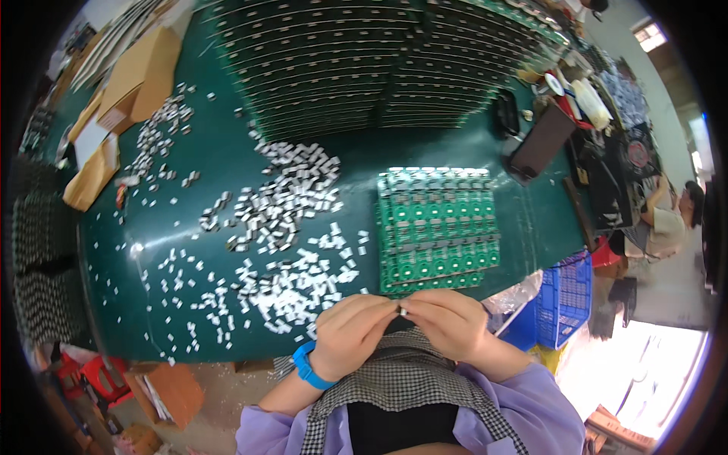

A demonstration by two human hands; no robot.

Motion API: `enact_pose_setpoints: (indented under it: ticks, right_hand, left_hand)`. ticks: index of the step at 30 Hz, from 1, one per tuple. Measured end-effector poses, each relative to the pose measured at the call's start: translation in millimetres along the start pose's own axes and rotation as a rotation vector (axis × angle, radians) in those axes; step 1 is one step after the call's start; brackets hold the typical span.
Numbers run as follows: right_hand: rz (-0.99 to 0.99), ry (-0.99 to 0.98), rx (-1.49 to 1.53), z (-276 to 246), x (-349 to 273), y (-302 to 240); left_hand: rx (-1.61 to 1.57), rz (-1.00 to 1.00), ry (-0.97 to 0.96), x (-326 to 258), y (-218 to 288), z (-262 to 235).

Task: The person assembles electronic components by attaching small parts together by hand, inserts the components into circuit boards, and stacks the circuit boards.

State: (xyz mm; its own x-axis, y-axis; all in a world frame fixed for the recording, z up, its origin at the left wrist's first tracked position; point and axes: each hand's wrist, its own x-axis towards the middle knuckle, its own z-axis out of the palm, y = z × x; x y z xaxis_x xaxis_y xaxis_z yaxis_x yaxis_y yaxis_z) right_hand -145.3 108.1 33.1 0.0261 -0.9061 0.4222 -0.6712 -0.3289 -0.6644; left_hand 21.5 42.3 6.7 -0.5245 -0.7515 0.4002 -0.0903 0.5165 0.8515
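Left to right: cardboard boxes (136, 76) lay at the far left; loose small white parts (280, 227) still littered the green table (205, 152). Your left hand (350, 334) and right hand (449, 322) met at the near edge, fingertips pinching one small part (403, 310). Just beyond, the green board panel (437, 227) appeared largely populated; a blue crate (565, 299) stood right.

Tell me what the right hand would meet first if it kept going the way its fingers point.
The right hand points toward the person's left, fingertips pinching a small pale part. Going straight on, it would meet the left hand at once; their fingertips look already touching around that part.
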Motion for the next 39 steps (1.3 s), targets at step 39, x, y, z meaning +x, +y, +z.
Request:
enact_pose_setpoints:
  ticks: [39]
  right_hand:
    - [-0.096, -0.026, -0.605, -56.5, 45.1, 48.6]
  left_hand:
    - [-0.593, -0.474, 0.095, 11.4, -10.1, -13.0]
